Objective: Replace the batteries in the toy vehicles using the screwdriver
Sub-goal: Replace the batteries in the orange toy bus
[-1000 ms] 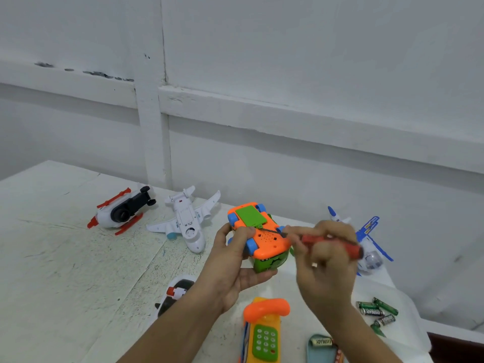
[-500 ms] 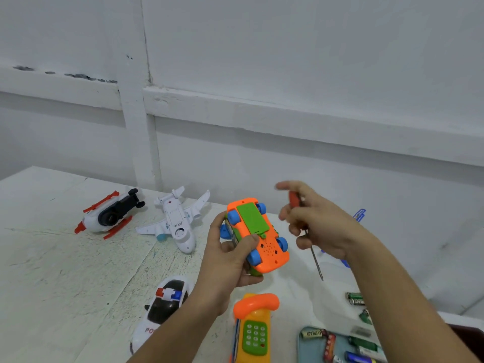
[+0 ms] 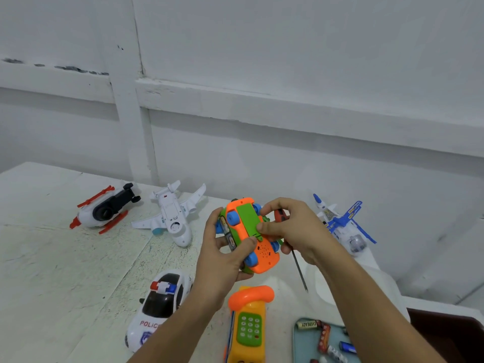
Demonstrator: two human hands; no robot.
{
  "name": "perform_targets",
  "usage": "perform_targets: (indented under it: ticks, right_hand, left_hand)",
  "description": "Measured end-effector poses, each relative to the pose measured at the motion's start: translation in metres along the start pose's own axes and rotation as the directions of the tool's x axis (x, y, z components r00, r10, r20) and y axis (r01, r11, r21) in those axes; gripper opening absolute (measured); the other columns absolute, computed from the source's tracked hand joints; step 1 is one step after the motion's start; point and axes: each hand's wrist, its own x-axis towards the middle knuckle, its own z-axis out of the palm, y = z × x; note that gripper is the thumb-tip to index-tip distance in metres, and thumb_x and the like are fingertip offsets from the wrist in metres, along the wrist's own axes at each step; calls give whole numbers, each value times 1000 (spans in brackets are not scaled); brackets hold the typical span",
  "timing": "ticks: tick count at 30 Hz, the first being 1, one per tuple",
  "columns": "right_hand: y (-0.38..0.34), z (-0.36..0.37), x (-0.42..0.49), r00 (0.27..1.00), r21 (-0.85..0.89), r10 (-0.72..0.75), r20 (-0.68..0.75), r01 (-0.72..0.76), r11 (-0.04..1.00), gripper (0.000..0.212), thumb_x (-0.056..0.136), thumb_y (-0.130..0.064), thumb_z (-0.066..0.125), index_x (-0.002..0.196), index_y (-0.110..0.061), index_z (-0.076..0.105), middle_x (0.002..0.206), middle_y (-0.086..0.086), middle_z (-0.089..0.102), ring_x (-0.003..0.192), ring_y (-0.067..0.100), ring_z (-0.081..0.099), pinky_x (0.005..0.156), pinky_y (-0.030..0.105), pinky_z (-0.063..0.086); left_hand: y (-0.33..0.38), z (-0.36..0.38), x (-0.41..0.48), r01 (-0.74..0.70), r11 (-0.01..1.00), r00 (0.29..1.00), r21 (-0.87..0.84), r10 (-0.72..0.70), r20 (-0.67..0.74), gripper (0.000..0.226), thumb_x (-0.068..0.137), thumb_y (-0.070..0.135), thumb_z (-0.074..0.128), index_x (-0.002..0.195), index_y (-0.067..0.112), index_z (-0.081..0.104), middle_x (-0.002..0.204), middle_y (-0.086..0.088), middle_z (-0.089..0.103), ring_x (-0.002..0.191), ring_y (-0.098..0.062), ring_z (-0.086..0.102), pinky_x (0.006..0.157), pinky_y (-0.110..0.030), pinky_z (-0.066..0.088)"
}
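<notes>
Upturned orange toy car (image 3: pixel 262 254), green cover (image 3: pixel 247 221) up; screwdriver (image 3: pixel 298 268) just beside.

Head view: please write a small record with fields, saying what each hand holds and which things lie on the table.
Left hand: holds the car, underside up
Right hand: holds the screwdriver, shaft pointing down; fingertips touch the green cover
Green cover: lies on the car's underside; whether it is loose cannot be told
Table: helicopter, white plane, blue plane, police car, phone
Tray: loose batteries
</notes>
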Motion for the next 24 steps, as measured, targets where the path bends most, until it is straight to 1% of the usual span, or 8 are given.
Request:
perform_targets:
  ticks: [3,6,9,13,17,20,22,24]
  right_hand:
    - [2,-5,2,995,62,85,43,-87,994,19,79,-3,76,91,-13,65,62,5,55,53,19,56,37,21,39]
    - [5,-9,5,988,79,131,87,-138,987,19,80,-2,75,93,-13,66,61,4,59,51,16,57,39,23,44]
    - [7,-17,8,963,142,196,184,-224,964,19,82,1,71,94,-13,66,58,3,62,49,14,60,42,23,50]
    - [13,-28,9,915,227,262,308,-338,913,21,84,5,66,98,-11,64,67,9,65,53,16,64,46,25,55]
    - [26,-37,7,928,283,288,237,-349,893,20,84,7,65,96,-9,62,65,6,61,53,17,64,45,25,55]
    - [41,-36,4,939,178,332,95,-344,922,20,85,9,65,97,-6,60,66,8,59,49,18,64,44,27,55]
    - [56,-29,3,936,5,352,2,-352,936,20,85,12,63,97,-3,58,74,12,57,48,22,64,45,31,57]
    - [74,-16,4,928,-204,369,-57,-373,905,20,84,13,61,96,-3,56,75,14,59,52,27,67,52,37,59]
  left_hand:
    - [-1,0,-1,-3,1000,1000,12,3,23,69,84,15,76,128,54,40,109,5,61,87,-18,70,55,-35,60]
    - [-2,-1,0,-3,1000,998,26,2,58,68,83,16,77,122,57,41,111,2,60,91,-22,71,56,-35,60]
    - [-3,-4,1,-3,999,997,38,0,83,69,80,16,79,122,57,41,113,2,60,93,-23,71,57,-34,60]
    - [-3,-8,2,-2,999,996,37,-1,90,73,79,18,80,123,60,40,115,3,60,91,-24,72,59,-33,60]
    - [-5,-13,4,8,1000,999,-13,-7,48,75,80,19,79,129,58,39,119,-1,61,87,-23,74,59,-33,60]
    - [-8,-19,6,22,998,999,-58,-21,24,81,81,19,78,139,56,35,129,-4,57,99,-30,70,63,-36,62]
    - [-11,-23,6,33,996,999,-80,-31,19,84,82,19,78,141,56,32,134,-5,54,105,-32,68,65,-37,62]
    - [-13,-26,6,42,995,999,-96,-40,26,85,82,18,77,142,57,31,137,-5,53,106,-32,68,66,-38,62]
